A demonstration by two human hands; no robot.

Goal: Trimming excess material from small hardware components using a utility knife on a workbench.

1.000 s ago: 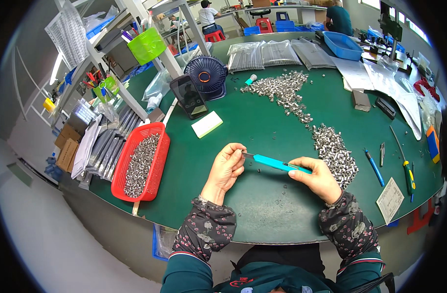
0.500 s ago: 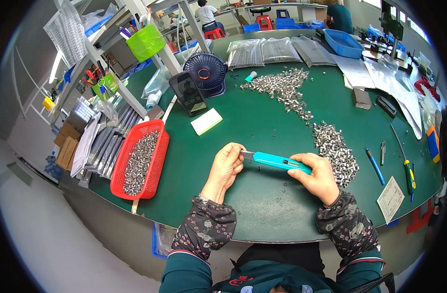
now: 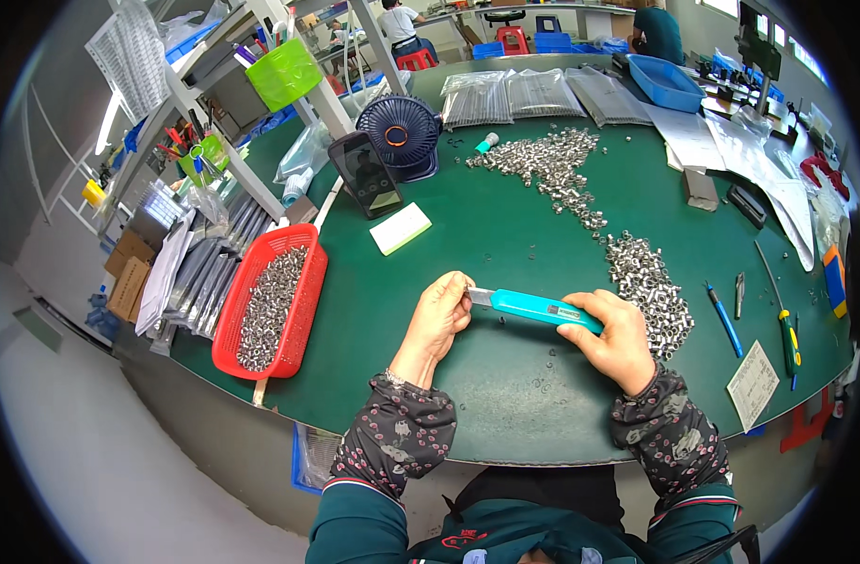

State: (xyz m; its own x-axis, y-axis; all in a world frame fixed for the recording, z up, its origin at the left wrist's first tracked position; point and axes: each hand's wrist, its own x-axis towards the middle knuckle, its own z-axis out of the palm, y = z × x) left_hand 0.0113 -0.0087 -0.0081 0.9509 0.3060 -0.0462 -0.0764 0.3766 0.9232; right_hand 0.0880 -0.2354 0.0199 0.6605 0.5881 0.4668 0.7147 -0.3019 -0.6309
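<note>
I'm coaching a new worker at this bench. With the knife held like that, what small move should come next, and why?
Probably draw the blade tip across whatever the left hand pinches. The right hand grips the turquoise knife by its handle, with the metal tip right at the left fingertips above the green table. The pinched piece is too small to make out, so go slowly.

A turquoise utility knife (image 3: pixel 545 308) of smooth, slightly glossy plastic, with a bare metal blade tip, is held over a table (image 3: pixel 505 376) covered in matt green mat. Small metal cylinders (image 3: pixel 648 287), silvery and shiny, are heaped on it. A red basket (image 3: pixel 303 320) of perforated plastic is seen at the edge. Patterned cloth sleeves (image 3: pixel 392 442) are worn. A glossy dark phone (image 3: pixel 365 174) and a matt paper pad (image 3: pixel 401 228) are visible.
</note>
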